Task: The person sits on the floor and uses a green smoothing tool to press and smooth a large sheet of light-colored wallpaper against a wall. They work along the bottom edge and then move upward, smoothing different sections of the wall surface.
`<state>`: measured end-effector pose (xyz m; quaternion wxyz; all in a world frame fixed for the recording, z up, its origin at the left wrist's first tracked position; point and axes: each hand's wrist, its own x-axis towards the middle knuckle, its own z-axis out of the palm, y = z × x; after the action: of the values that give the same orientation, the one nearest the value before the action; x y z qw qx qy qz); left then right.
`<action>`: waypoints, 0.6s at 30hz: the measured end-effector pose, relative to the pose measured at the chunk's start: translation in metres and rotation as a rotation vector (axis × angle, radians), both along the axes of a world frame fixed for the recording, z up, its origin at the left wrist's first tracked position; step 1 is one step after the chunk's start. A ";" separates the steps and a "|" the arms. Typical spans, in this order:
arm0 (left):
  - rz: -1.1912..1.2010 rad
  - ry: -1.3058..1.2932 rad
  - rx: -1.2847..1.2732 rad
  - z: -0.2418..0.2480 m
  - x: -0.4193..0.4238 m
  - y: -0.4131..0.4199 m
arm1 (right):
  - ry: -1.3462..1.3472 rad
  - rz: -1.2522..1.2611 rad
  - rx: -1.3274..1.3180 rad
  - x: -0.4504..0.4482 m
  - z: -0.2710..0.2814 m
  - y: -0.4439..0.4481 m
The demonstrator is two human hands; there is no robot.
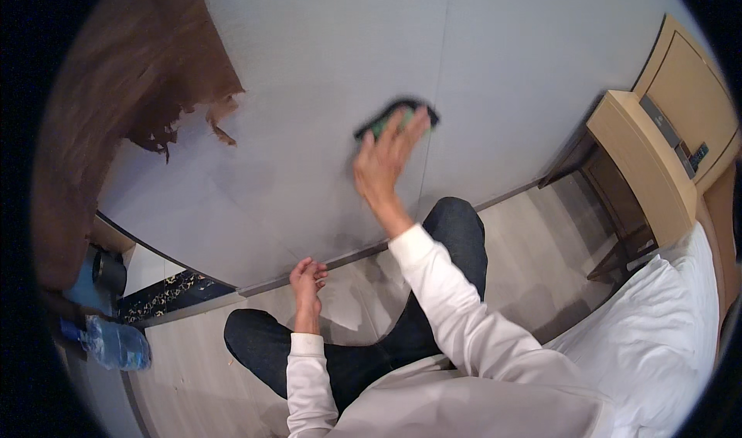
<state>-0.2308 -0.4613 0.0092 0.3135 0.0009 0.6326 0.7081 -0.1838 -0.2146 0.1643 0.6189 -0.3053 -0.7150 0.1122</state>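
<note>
My right hand (385,157) is raised in front of me, its spread fingers pressing a black and green object (429,113), possibly a brush or pad, against the grey wall (324,78). Motion blurs that object, so its exact kind cannot be told. Low down near the skirting board (353,257), my left hand (308,278) has loosely curled fingers and holds nothing visible. On the upper left, a brown sheet (145,49) covers part of the wall, its lower edge ragged and torn.
A large clear plastic water bottle (119,344) lies at the lower left, near a black cylindrical container (109,273). To the right are a wooden desk (637,154) with a remote control (699,155), and a bed with white bedding (643,316). Pale wood-look flooring (191,380) surrounds my bent legs.
</note>
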 end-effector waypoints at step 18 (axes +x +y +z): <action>-0.076 -0.079 -0.005 -0.016 0.043 0.014 | 0.039 0.118 -0.871 0.018 -0.155 -0.021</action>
<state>-0.1879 -0.4477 -0.0066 0.3648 -0.0038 0.6212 0.6935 -0.1661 -0.2353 0.0094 0.4382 -0.4943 -0.6054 0.4440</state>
